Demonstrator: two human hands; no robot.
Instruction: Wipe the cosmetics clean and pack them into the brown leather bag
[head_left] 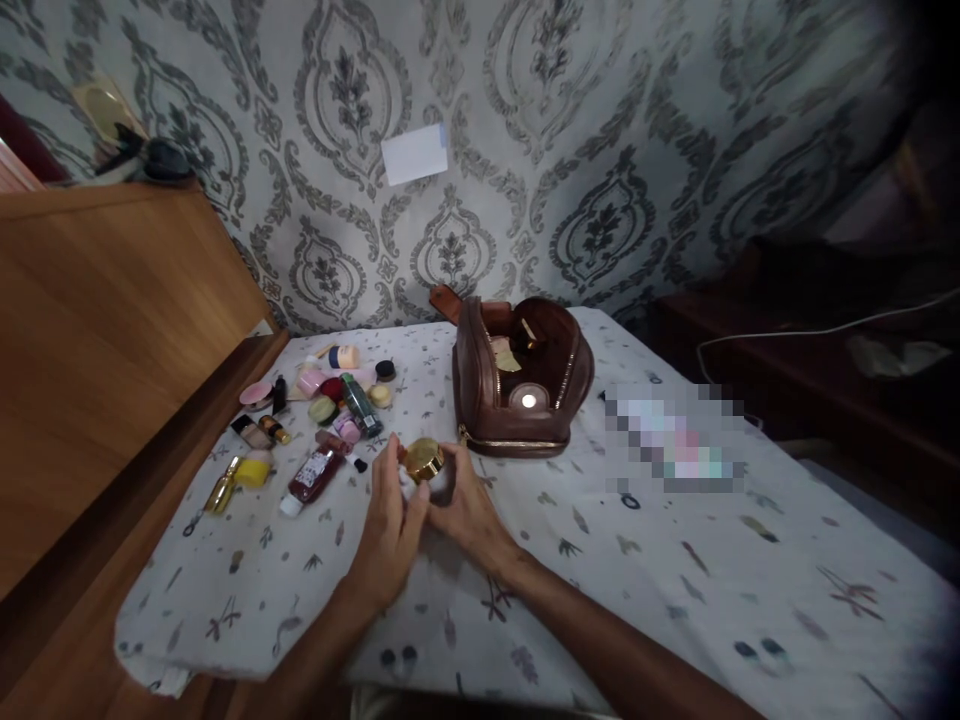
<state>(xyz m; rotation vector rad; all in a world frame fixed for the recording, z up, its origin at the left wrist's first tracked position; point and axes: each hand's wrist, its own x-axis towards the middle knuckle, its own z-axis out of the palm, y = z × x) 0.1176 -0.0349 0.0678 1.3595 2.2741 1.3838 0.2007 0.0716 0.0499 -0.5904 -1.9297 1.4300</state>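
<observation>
Our left hand (390, 535) and right hand (469, 510) are closed together around a round, gold-lidded container (424, 460), with white material under it. Just beyond our grip, the brown leather-look zip bag (517, 430) gapes open, holding pale yellowish pieces (505, 354) and a small dark-and-gold item (529, 334). Left of our grip lie a dark red bottle with a white cap (313, 478), a green bottle (361, 404) and a yellow-lidded container (253, 470). Beneath everything spreads a white patterned cloth (637, 600); farther off stands grey damask-patterned wallpaper (450, 240).
</observation>
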